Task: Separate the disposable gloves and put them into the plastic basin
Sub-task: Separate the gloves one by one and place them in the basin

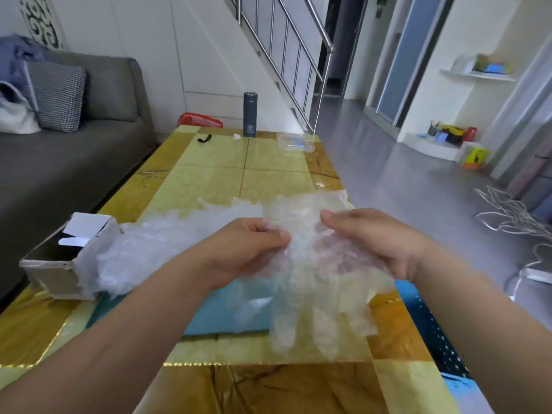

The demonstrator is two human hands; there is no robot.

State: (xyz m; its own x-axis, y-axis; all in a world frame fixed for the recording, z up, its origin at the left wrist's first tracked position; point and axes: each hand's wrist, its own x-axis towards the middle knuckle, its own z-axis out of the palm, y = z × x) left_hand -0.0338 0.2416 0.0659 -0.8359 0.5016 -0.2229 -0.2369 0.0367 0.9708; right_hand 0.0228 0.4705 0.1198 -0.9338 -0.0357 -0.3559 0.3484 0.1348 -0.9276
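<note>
The left hand (248, 249) and the right hand (370, 240) both pinch a clear disposable glove (313, 312) and hold it just above the bench (268, 168). The thumbs lie on top, and the right hand's fingers show through the thin plastic. I cannot tell if it is one glove or a few stuck together. Its floppy fingers point back at the person. It is held to the right of the open cardboard box (68, 255). A fluffy pile of more clear gloves (155, 243) touches the box on its right side and spreads toward the hands. A flat blue sheet (221, 318) lies under the held glove, right of the box. Far past the box, at the other end of the bench, are a dark grey flask (250, 114), a clear plastic tray (295, 143) and a small black strap (204, 138). Left of the box is a grey sofa (74, 162) with a checked cushion (58, 95).
</note>
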